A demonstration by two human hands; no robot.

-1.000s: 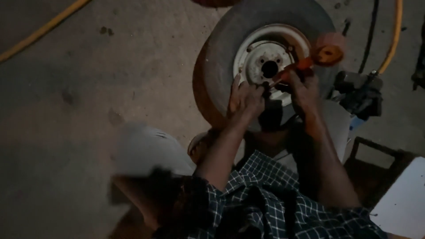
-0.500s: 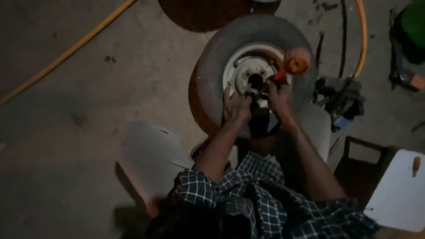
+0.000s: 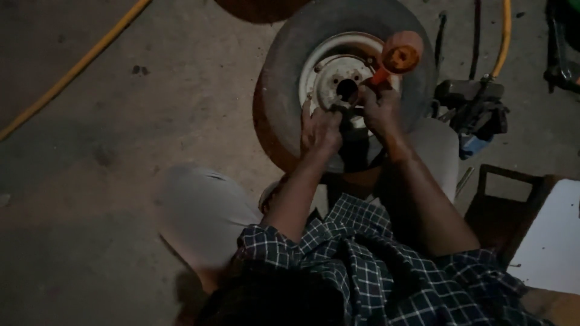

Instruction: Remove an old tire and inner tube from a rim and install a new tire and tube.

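Observation:
A small grey tyre (image 3: 290,66) on a white metal rim (image 3: 326,63) lies on the floor between my knees. My right hand (image 3: 379,108) is closed around an orange-handled tool (image 3: 399,57), whose tip points into the hub hole (image 3: 347,89). My left hand (image 3: 320,128) rests on the rim's near edge, fingers curled over a dark part just below the hub; what it grips is hidden in the dim light. Both forearms reach out from checked sleeves.
A yellow hose (image 3: 78,63) runs across the concrete floor at left, another (image 3: 502,42) at upper right. Dark tools and a blue object (image 3: 474,111) lie right of the tyre. A dark frame (image 3: 501,199) and white board (image 3: 553,241) sit at lower right.
The view has shifted, so the tyre sits a little lower and more central. The hands stay at the hub; the orange tool handle has tilted slightly upward to the right.

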